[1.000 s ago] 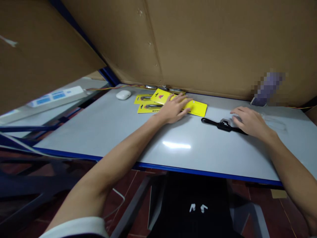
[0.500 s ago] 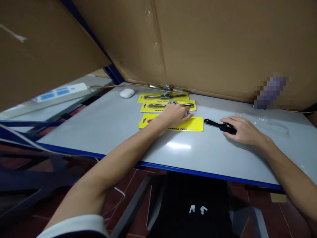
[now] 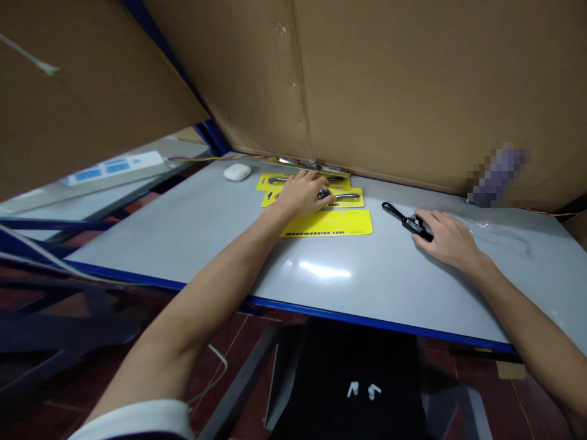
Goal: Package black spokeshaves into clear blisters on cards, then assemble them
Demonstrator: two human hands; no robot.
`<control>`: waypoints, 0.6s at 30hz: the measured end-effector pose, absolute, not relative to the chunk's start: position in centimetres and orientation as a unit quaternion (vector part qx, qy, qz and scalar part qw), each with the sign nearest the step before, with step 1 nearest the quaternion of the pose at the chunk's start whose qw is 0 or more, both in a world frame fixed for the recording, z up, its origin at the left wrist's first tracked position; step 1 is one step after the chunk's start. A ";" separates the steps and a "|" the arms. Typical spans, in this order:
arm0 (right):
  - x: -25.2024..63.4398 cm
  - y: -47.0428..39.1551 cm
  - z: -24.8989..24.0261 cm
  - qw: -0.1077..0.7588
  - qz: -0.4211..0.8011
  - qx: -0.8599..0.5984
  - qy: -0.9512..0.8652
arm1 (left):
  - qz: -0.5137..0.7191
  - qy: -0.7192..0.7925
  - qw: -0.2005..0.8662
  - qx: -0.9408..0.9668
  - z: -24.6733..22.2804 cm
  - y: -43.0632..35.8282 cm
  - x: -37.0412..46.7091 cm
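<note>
Right hand (image 3: 452, 241) held a black spokeshave (image 3: 414, 227), probably stiff, weighty, best gripped by its handle (image 3: 393, 211); left hand (image 3: 300, 194), grip unclear.

A pale grey surface (image 3: 206, 220) with a blue edge stands against brown cardboard walls (image 3: 403, 91). Dark red tiles cover the floor (image 3: 229, 379). Overhead light leaves a bright streak.
</note>
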State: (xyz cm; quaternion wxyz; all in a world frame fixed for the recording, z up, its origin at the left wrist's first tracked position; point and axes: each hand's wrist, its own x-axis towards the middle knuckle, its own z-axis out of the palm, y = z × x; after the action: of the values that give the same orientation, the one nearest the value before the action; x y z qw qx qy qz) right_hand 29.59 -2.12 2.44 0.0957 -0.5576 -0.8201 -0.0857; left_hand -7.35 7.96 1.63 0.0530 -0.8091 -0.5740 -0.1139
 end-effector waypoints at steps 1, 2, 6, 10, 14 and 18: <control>29.9 -2.3 2.5 0.090 -0.083 -0.552 -0.825 | -0.102 -0.581 0.038 -0.806 1.6 8.2 -7.9; 30.1 -2.4 2.6 0.085 -0.078 -0.541 -0.833 | -0.091 -0.587 0.025 -0.804 1.6 8.3 -8.4; 30.3 -2.1 2.2 0.088 -0.071 -0.513 -0.851 | -0.079 -0.586 -0.005 -0.807 1.6 9.2 -9.9; 28.9 -1.4 1.5 0.090 -0.115 -0.551 -0.822 | -0.083 -0.545 -0.017 -0.834 1.3 10.1 -10.7; 28.2 -1.2 1.4 0.116 -0.156 -0.549 -0.813 | -0.083 -0.542 -0.029 -0.836 1.3 10.2 -11.0; 29.1 -1.7 1.2 0.130 -0.098 -0.551 -0.818 | -0.097 -0.585 -0.047 -0.804 2.2 9.4 -11.0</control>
State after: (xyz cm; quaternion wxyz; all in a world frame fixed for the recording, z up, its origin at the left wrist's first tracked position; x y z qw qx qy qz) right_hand 29.11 -1.69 1.23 0.1302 -0.5509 -0.8185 -0.0984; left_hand -10.97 9.39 2.16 -0.0470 -0.8041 -0.5845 -0.0972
